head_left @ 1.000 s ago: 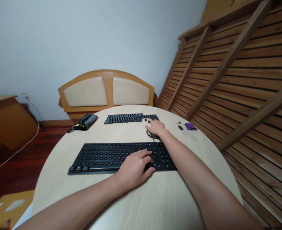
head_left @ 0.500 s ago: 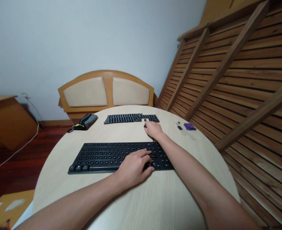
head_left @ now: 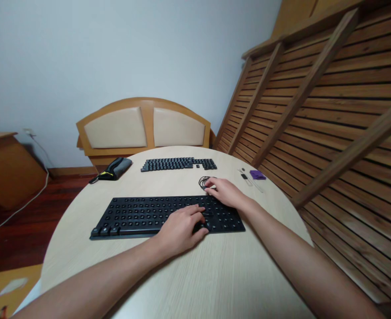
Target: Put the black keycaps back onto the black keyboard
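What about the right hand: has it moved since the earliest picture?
Yes: against the table, the right hand drew back from the loose keycaps toward the keyboard.

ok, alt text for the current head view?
The left hand rests on a mostly stripped black keyboard; the right hand is at its far edge near a coiled cable, its grip unclear. Beyond, loose keycaps lie in rows on a pale round table, a dark pouch left of them, a purple cloth right.

Both hands (head_left: 183, 226) are bare, continuing into slender, equally bare forearms (head_left: 125, 269).
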A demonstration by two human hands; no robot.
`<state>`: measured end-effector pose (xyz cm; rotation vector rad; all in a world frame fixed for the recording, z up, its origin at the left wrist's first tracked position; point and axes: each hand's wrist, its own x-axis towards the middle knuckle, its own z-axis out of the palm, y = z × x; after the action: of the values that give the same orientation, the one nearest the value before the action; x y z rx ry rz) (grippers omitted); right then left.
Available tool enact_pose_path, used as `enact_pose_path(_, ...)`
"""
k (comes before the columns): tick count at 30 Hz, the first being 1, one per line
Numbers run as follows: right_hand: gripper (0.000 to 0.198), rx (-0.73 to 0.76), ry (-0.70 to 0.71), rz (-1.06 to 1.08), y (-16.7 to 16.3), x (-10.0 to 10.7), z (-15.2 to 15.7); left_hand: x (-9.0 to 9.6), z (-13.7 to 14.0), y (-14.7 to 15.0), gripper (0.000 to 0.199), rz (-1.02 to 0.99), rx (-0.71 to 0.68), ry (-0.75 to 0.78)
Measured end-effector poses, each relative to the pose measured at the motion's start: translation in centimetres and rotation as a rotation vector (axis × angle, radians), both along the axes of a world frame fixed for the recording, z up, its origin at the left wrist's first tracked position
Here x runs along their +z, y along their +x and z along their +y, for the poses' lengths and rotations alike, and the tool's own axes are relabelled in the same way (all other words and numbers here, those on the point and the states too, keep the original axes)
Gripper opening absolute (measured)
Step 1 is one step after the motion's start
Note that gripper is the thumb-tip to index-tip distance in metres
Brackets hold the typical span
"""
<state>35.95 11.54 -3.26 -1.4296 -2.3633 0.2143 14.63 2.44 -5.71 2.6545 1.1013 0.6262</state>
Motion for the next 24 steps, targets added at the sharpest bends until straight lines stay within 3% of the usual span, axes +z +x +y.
enact_pose_path(5,0.019,0.116,-0.174,0.333,2.7,-0.6,-3.1,0.1,0.0,-0.2,0.018,0.014,-0.015,-0.009)
enact_pose_path(8,0.024,0.162,-0.264,0.43,3.5,-0.8,-4.1,0.3,0.0,-0.4,0.018,0.028,-0.018,-0.018)
enact_pose_path(14,0.024,0.219,-0.332,0.407,3.1,-0.3,-4.8,1.3,0.2,-1.4,0.015,0.084,-0.008,-0.071)
enact_pose_path(24,0.018,0.344,-0.294,0.309,2.1,0.0,-5.5,2.4,0.3,-2.6,0.015,0.133,-0.053,-0.044)
